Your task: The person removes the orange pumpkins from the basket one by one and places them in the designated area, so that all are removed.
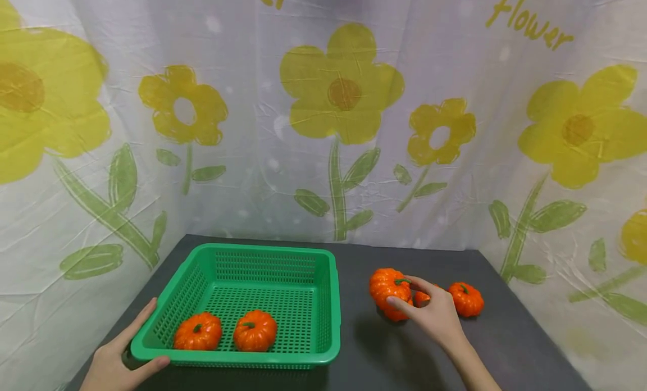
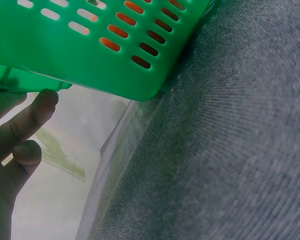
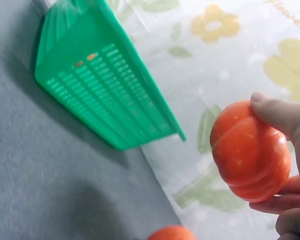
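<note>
A green plastic basket point(image 1: 328, 301) stands on the left part of the dark table, with two small orange pumpkins point(image 1: 198, 331) near its front wall. At the basket's front left corner my left hand point(image 1: 113, 351) holds the rim, thumb along the front and fingers on the left side. My right hand point(image 1: 437, 312) grips an orange pumpkin point(image 3: 250, 150) with a green stem between thumb and fingers, raised above the table to the right of the basket. Behind that hand, another pumpkin point(image 1: 465, 299) lies on the table, and a further orange piece point(image 1: 421, 297) is mostly hidden.
A dark grey table point(image 1: 354, 262) carries everything. White curtains with yellow flowers point(image 1: 343, 93) enclose it at the back and on both sides. A stretch of table separates the basket from the pumpkins on the right.
</note>
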The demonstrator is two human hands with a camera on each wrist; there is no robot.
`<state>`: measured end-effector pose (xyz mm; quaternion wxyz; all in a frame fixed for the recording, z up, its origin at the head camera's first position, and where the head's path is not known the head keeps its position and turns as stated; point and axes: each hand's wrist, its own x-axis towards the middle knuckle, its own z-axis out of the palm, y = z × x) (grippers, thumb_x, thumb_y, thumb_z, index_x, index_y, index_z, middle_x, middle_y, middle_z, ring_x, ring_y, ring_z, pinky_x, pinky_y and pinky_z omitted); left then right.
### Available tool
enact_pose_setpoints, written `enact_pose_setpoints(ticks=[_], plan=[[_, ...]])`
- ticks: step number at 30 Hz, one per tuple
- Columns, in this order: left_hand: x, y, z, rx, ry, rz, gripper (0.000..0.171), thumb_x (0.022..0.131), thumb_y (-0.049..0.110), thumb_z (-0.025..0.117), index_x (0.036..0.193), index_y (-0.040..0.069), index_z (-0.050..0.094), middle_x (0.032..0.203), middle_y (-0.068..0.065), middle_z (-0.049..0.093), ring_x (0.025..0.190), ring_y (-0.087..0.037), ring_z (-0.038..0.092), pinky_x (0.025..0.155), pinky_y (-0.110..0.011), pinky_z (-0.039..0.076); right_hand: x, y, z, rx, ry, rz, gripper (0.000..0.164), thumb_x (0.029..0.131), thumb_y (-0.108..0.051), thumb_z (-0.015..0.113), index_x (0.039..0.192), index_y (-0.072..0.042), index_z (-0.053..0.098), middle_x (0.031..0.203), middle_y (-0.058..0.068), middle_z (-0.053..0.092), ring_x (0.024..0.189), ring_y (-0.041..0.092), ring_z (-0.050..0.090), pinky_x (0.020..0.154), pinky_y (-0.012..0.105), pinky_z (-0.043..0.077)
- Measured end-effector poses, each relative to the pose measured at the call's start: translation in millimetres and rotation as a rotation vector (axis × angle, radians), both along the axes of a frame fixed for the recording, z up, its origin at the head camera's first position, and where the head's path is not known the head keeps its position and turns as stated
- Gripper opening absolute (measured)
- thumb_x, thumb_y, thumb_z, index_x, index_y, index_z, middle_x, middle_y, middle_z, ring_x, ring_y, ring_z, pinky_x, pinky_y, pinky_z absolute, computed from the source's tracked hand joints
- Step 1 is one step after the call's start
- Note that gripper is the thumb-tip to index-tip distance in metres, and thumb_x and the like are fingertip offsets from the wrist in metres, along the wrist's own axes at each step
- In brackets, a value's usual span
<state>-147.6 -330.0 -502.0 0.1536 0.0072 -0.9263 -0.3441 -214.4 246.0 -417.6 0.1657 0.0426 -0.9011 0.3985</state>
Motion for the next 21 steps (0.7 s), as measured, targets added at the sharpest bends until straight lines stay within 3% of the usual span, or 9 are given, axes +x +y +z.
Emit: enact_pose_setpoints(ticks=[2,4,6,8,10,15,19,21], plan=[[0.3,0.3,-1.0,0.001,0.011,0.003,0.103,0.086,0.043,0.089,0.169,0.035,0.029,0.142,0.042,0.028,0.112,0.006,0.054,0.082,-0.066,0.056,1.8,7.2,-1.6,0.001,-0.006,-0.021,0.059,0.083,-0.047,0.091,0.129,-0.012,0.077,0.125,0.016,0.075,0.093,0.025,0.073,0.074,0.033,0.055],[0.2,0.6,-1.9,-0.001,0.013,0.007,0.104,0.085,0.043,0.089,0.169,0.034,0.029,0.141,0.044,0.028,0.112,0.001,0.059,0.082,-0.066,0.056,3.7,14.5,-3.0,0.002,-0.029,-0.047,0.061,0.084,-0.049,0.089,0.13,-0.012,0.076,0.128,0.017,0.074,0.11,0.033,0.071,0.082,0.04,0.057],[0.6,1.0,-0.4,0.003,-0.009,0.0,0.105,0.086,0.044,0.088,0.17,0.03,0.026,0.156,0.026,0.039,0.117,-0.025,0.067,0.082,-0.069,0.055,5.6,21.7,-4.0,0.006,-0.052,-0.073,0.064,0.085,-0.053,0.088,0.132,-0.011,0.074,0.129,0.016,0.074,0.12,0.035,0.068,0.088,0.044,0.057],[0.8,1.8,1.3,0.005,-0.033,-0.005,0.106,0.088,0.045,0.087,0.171,0.027,0.024,0.162,-0.004,0.045,0.123,-0.054,0.06,0.083,-0.071,0.054,7.4,28.7,-5.1,0.011,-0.063,-0.097,0.067,0.085,-0.055,0.086,0.134,-0.011,0.073,0.129,0.016,0.074,0.12,0.035,0.067,0.088,0.043,0.057],[0.7,2.6,2.8,0.008,-0.053,-0.011,0.107,0.088,0.045,0.086,0.171,0.024,0.022,0.156,-0.032,0.046,0.126,-0.06,0.055,0.083,-0.071,0.054,8.9,34.7,-6.5,0.011,-0.064,-0.116,0.068,0.086,-0.055,0.086,0.134,-0.01,0.073,0.128,0.017,0.074,0.116,0.034,0.068,0.085,0.039,0.057],[0.5,1.6,4.2,0.01,-0.079,-0.015,0.107,0.089,0.047,0.085,0.172,0.024,0.02,0.156,-0.033,0.045,0.127,-0.062,0.054,0.083,-0.07,0.054,11.8,45.2,-12.1,0.029,-0.055,-0.158,0.068,0.085,-0.054,0.087,0.134,-0.008,0.073,0.125,0.016,0.075,0.086,0.024,0.069,0.068,0.027,0.052],[0.1,0.0,5.8,0.004,-0.114,-0.014,0.108,0.09,0.049,0.083,0.172,0.023,0.018,0.157,-0.034,0.043,0.128,-0.064,0.052,0.083,-0.07,0.055,13.8,51.0,-17.4,0.05,-0.052,-0.204,0.071,0.085,-0.056,0.086,0.135,-0.007,0.073,0.126,0.019,0.075,0.082,0.025,0.07,0.068,0.026,0.053],[-0.5,0.1,6.2,0.003,-0.121,-0.018,0.107,0.091,0.049,0.082,0.172,0.022,0.017,0.158,-0.034,0.042,0.128,-0.064,0.052,0.084,-0.07,0.054,14.5,53.9,-19.5,0.055,-0.034,-0.231,0.072,0.085,-0.057,0.086,0.135,-0.006,0.073,0.125,0.02,0.075,0.095,0.03,0.073,0.072,0.027,0.057]])
